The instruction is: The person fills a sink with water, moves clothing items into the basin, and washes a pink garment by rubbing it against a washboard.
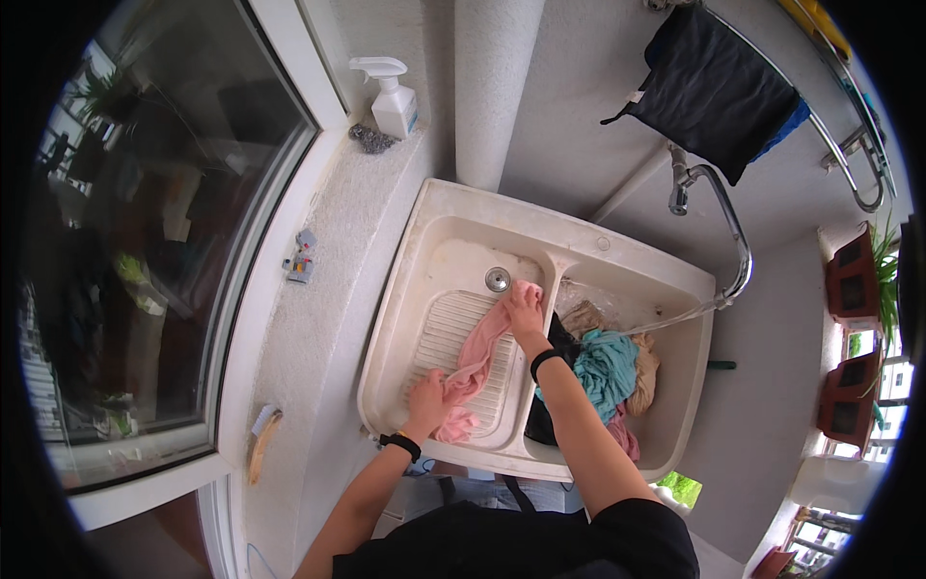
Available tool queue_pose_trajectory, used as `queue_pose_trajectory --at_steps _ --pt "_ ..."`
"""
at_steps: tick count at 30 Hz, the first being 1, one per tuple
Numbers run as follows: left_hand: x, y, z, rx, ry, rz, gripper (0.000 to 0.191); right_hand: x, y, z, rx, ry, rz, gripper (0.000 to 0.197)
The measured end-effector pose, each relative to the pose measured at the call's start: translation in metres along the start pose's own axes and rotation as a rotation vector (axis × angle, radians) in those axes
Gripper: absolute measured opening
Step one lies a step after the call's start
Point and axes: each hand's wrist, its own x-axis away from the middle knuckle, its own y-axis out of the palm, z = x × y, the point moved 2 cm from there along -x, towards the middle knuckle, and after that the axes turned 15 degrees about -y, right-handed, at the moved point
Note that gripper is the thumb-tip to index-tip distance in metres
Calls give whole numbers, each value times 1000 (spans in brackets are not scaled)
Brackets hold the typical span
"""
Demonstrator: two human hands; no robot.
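A twisted pink cloth garment lies across the ribbed washboard in the left basin of a double laundry sink. My left hand grips its near end, with a crumpled bit of the cloth below. Near the metal drain, my right hand is closed around the far end. In the right basin, wet clothes lie heaped: a turquoise garment, a beige one, dark cloth and some pink. Water runs from the chrome faucet toward this pile.
On the left ledge stand a white spray bottle, a steel-wool scourer, small grey plastic pieces and a wooden scrub brush. Dark cloth hangs from a metal rack above the faucet. Planters line the right side.
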Motion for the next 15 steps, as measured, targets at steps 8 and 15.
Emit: queue_pose_trajectory --at_steps 8,15 --pt "-9 0 -22 742 -380 18 46 -57 -88 18 -319 289 -82 25" --pt "-21 16 11 -220 101 173 66 -25 -22 35 -32 -30 211 37"
